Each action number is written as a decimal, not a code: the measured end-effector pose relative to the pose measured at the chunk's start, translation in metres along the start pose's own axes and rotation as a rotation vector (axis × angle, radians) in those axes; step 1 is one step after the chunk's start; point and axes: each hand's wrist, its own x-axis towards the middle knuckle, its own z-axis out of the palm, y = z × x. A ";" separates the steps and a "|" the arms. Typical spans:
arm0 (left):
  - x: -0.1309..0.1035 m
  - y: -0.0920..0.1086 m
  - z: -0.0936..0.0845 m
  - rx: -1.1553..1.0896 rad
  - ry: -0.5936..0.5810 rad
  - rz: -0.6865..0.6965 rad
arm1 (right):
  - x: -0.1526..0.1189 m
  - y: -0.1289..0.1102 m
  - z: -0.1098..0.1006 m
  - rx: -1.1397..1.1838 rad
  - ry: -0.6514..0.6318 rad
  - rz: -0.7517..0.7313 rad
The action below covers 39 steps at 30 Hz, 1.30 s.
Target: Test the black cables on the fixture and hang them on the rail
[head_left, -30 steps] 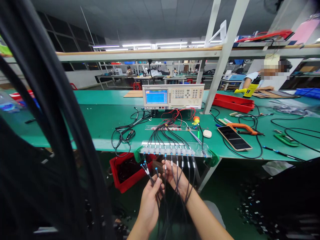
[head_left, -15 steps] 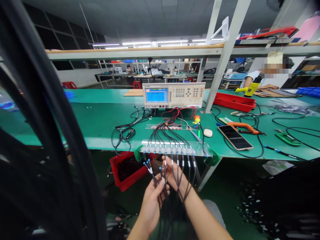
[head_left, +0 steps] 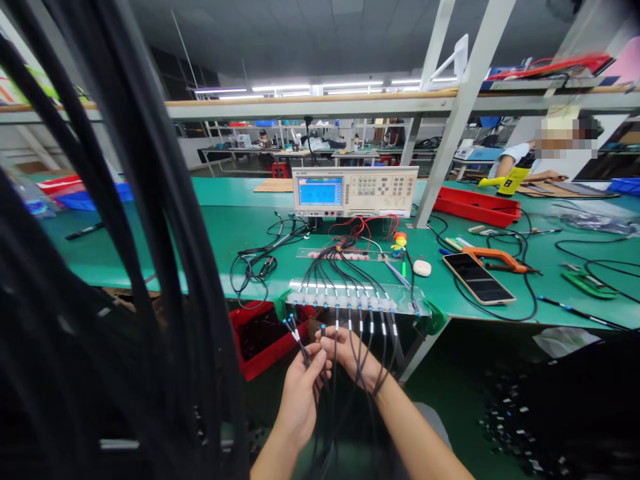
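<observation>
Below the bench edge, my left hand (head_left: 303, 387) is closed round several black cables with blue tips (head_left: 293, 327). Beside it, my right hand (head_left: 350, 353) pinches a single blue-tipped cable (head_left: 323, 333) near its end. Other black cables with white labels (head_left: 371, 327) hang from a clear connector strip (head_left: 410, 300) and cross over my right wrist. Green clamps (head_left: 434, 319) sit at the strip's ends. Behind it stands a beige test instrument (head_left: 383, 190) with a lit blue screen, red leads running from its front.
Thick black cables (head_left: 145, 200) hang close on the left. A red bin (head_left: 265, 357) is under the bench edge. Right on the bench are a phone (head_left: 479, 279), an orange clamp (head_left: 500, 257) and a red tray (head_left: 475, 207). A person (head_left: 515, 157) sits beyond.
My right hand has come down from the connector strip to the loose cable end by my left hand and now pinches it. The view has shifted, and the hanging cables at left appear further right.
</observation>
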 end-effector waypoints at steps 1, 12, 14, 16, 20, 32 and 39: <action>0.000 0.001 0.000 0.003 0.002 0.008 | 0.002 0.001 0.001 -0.012 0.011 -0.017; 0.006 0.006 -0.007 -0.099 0.127 -0.036 | 0.019 -0.003 0.009 0.027 0.307 -0.070; 0.006 0.007 -0.009 -0.109 0.130 -0.050 | 0.021 -0.003 0.011 0.045 0.332 -0.077; 0.004 0.008 -0.010 -0.113 0.097 -0.041 | 0.021 -0.004 0.012 0.073 0.324 -0.073; 0.000 0.008 -0.010 -0.082 0.044 -0.015 | 0.020 -0.003 0.013 0.192 0.290 -0.046; 0.000 0.005 -0.009 -0.114 0.004 -0.005 | 0.027 -0.001 0.015 0.380 0.284 -0.002; -0.004 0.006 -0.007 -0.054 0.041 0.034 | 0.032 0.002 0.015 0.484 0.243 0.005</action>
